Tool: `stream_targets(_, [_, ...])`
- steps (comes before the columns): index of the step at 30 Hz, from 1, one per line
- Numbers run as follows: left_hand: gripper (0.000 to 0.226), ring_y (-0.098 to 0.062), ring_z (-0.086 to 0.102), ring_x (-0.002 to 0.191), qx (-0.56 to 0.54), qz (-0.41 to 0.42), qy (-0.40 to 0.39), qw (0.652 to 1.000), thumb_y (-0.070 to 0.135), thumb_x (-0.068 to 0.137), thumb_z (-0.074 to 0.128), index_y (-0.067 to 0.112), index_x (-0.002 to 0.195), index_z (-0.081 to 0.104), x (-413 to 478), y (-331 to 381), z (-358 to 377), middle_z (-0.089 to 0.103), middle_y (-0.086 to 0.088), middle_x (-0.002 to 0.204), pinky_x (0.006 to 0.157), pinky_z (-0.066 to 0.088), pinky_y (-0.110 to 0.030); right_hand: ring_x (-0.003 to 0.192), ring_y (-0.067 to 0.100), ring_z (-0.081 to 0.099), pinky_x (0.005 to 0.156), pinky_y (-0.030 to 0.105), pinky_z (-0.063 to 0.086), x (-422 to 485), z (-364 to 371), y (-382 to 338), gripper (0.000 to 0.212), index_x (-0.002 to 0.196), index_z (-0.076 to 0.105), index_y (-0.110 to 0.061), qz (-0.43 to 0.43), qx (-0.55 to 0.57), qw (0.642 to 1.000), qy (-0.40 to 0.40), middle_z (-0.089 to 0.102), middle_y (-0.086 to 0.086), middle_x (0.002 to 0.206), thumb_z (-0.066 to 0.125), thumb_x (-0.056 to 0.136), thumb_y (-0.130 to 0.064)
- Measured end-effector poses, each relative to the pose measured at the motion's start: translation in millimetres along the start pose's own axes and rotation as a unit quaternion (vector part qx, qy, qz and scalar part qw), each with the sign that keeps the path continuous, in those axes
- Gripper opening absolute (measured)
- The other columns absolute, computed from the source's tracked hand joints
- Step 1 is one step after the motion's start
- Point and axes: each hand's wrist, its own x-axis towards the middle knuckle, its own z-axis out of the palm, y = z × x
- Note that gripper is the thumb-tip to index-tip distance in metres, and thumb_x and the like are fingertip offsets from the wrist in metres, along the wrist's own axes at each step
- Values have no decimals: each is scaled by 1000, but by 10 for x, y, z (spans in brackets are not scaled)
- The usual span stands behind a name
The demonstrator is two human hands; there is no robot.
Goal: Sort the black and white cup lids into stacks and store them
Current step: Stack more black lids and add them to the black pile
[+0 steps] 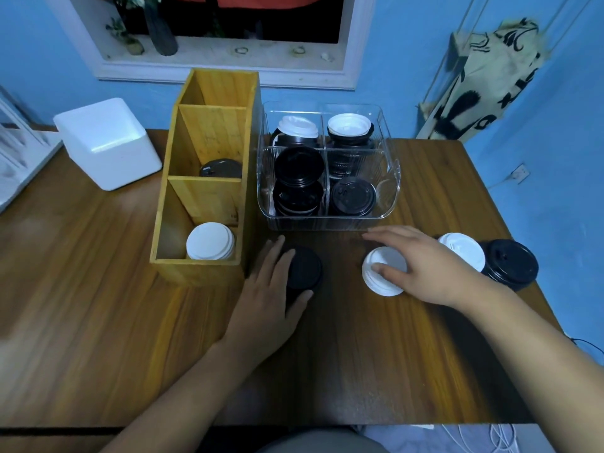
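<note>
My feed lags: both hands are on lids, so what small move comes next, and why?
Probably close the left hand round the black lid and lift it; the wooden organizer's middle compartment already holds a dark lid.

Only one view is given, taken from head height over the near edge of the surface (98, 322). It is directed forward and down, from close range, and its wide angle reaches the blue wall (425, 60) and window (228, 14) behind.
</note>
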Motion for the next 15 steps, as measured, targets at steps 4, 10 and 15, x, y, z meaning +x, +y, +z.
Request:
stream_targets(4, [68,-10,18,151,-52,-33,14,998,46,97,54,16,154,32,-37,-16,41,13,0,169,117,27,-30,119,14,57,99,36,49,294,-100,-220,40,134,61,-25,-34,-18,997,64,64,-8,129,60,96,-39])
stream_targets(10, [82,-9,33,145,-92,-72,-14,993,52,94,62,21,159,24,18,-42,29,28,6,164,117,27,-24,115,20,54,95,33,48,1001,-122,-543,32,129,64,-20,-63,-21,981,184,66,-2,122,63,97,-21])
stream_targets(15, [87,7,24,137,-101,-82,-20,991,56,91,66,28,159,21,19,-58,22,25,14,164,113,20,-14,120,27,50,96,44,46,1607,-132,-729,42,139,54,-22,-41,-154,967,198,60,-3,133,57,97,-24])
